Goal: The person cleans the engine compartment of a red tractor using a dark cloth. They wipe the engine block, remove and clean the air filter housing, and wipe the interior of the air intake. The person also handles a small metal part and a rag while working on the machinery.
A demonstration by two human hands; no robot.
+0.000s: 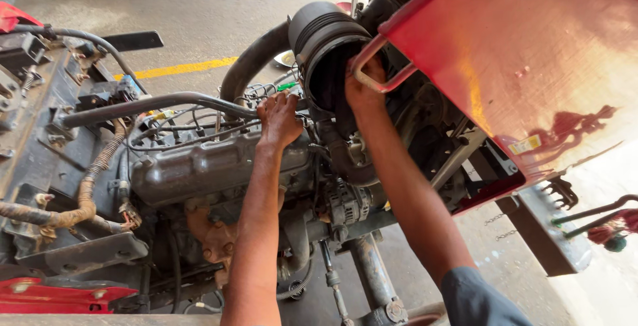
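I look down on an exposed tractor engine (pixel 212 166), grey and greasy. My left hand (pixel 279 118) rests on top of it among thin metal pipes and wires, fingers curled; whether it grips anything is hidden. My right hand (pixel 362 87) presses against the black round air cleaner housing (pixel 329 47), just under the red hood's metal loop handle (pixel 372 67). Its fingers are behind the housing and hard to see. A thick black hose (pixel 252 60) curves from the housing down to the engine.
The raised red hood (pixel 531 67) overhangs the right side. A corrugated orange wiring conduit (pixel 90 193) runs at left beside a grey pipe (pixel 146 105). An alternator (pixel 345 203) sits below the housing. The concrete floor (pixel 199 7) carries a yellow line (pixel 179 68).
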